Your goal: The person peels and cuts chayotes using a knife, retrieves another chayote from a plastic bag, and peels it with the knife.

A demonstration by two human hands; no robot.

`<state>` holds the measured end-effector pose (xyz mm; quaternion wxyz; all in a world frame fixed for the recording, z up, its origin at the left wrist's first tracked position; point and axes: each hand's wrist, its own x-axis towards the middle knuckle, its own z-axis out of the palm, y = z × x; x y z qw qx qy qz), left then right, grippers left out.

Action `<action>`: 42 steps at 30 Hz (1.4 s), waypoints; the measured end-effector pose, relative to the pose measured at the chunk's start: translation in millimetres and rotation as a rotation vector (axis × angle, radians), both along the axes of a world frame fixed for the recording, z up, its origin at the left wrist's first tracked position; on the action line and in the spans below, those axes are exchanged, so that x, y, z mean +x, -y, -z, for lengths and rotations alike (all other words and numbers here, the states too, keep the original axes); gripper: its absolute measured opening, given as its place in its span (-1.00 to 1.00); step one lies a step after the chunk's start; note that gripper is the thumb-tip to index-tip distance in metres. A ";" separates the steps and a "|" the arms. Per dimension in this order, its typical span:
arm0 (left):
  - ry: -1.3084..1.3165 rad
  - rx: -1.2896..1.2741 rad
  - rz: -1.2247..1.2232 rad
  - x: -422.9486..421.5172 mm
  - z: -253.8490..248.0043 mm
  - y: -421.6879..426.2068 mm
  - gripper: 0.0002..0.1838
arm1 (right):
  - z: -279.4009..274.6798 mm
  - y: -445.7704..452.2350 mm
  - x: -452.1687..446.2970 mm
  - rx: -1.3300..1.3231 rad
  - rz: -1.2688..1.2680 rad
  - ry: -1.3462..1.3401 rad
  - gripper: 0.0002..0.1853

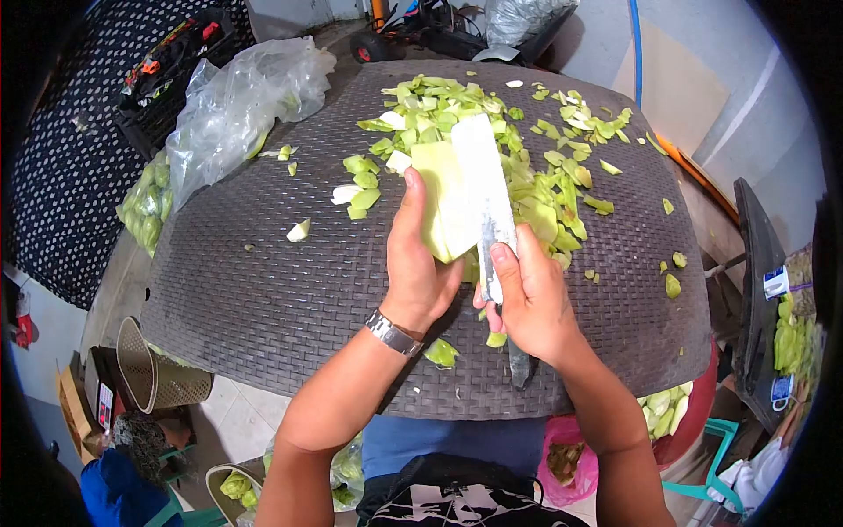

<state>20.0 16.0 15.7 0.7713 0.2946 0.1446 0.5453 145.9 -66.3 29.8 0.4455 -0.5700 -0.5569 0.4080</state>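
My left hand (420,268) is wrapped round a pale green peeled piece (436,198), which looks like a fruit or vegetable, above the middle of the table. Against that piece's right side lies a wide white blade (479,167), pointing away from me. My right hand (536,294) grips the lower end of this knife, thumb on its grey-marked part, with the dark handle end below the fingers. Green and whitish peelings (549,206) are heaped beyond and to the right of both hands. One green scrap (441,354) lies near the front edge.
The dark woven table (263,299) has a clear plastic bag (250,110) at its back left. A beige basket (158,369) stands on the floor at left. At lower right are a red tub (694,422) with pale green pieces and a pink bag (571,461).
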 end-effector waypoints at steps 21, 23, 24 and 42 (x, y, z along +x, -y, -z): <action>0.022 -0.044 -0.069 -12.9 -9.2 -13.5 -0.22 | -1.6 4.0 -4.2 -0.175 -0.216 -0.085 -0.76; 0.035 -0.026 -0.051 -11.9 -8.9 -12.7 -0.22 | -2.0 3.5 -4.0 -0.169 -0.218 -0.115 -0.76; 0.041 -0.016 -0.042 -10.7 -8.9 -12.3 -0.22 | -1.0 3.2 -3.7 -0.159 -0.217 -0.125 -0.76; -0.014 -0.038 -0.048 -26.6 -4.7 -35.7 -0.24 | -5.7 -1.1 20.8 -0.306 -0.372 -0.163 -0.74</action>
